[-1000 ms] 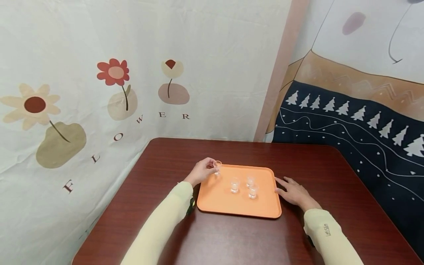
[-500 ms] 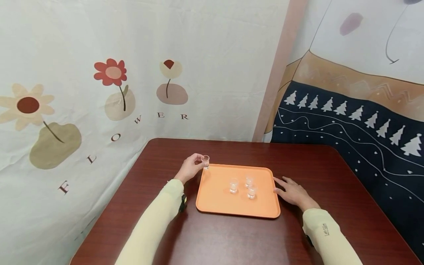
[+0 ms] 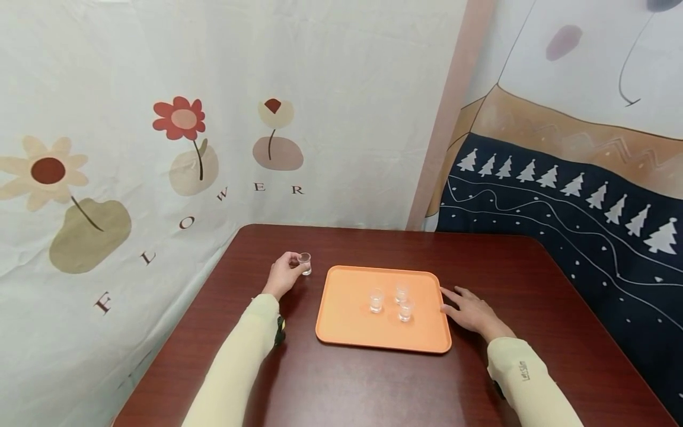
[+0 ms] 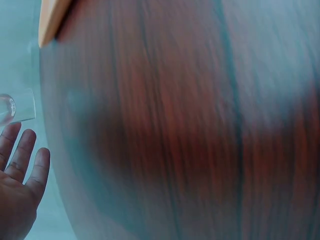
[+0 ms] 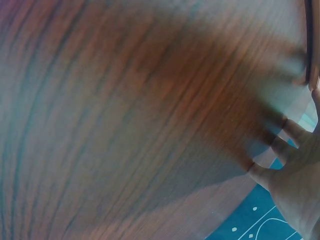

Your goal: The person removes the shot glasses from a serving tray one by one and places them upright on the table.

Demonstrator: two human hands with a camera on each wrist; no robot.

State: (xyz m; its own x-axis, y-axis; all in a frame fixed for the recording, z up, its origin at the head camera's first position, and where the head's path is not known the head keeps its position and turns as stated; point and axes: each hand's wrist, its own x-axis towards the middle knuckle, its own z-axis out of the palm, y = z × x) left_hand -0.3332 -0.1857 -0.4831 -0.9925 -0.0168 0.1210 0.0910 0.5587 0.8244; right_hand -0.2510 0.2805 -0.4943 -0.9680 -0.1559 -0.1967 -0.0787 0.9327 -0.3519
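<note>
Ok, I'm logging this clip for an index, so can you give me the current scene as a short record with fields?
Surface: dark red-brown wooden table
Left hand: pinches a small clear shot glass over the table, left of the tray
Right hand: flat on the table at the tray's right edge
Tray: rectangular orange plastic tray
On tray: three small clear glasses, upright
Backdrop: flower-print cloth

Both wrist views are blurred. In the left wrist view the glass (image 4: 15, 107) and the left hand (image 4: 17, 192) are cut by the left edge, and the tray (image 4: 52, 17) shows only a corner. In the right wrist view the right hand (image 5: 295, 175) runs off the corner. Whether the three glasses (image 3: 392, 299) on the tray hold liquid cannot be told.
</note>
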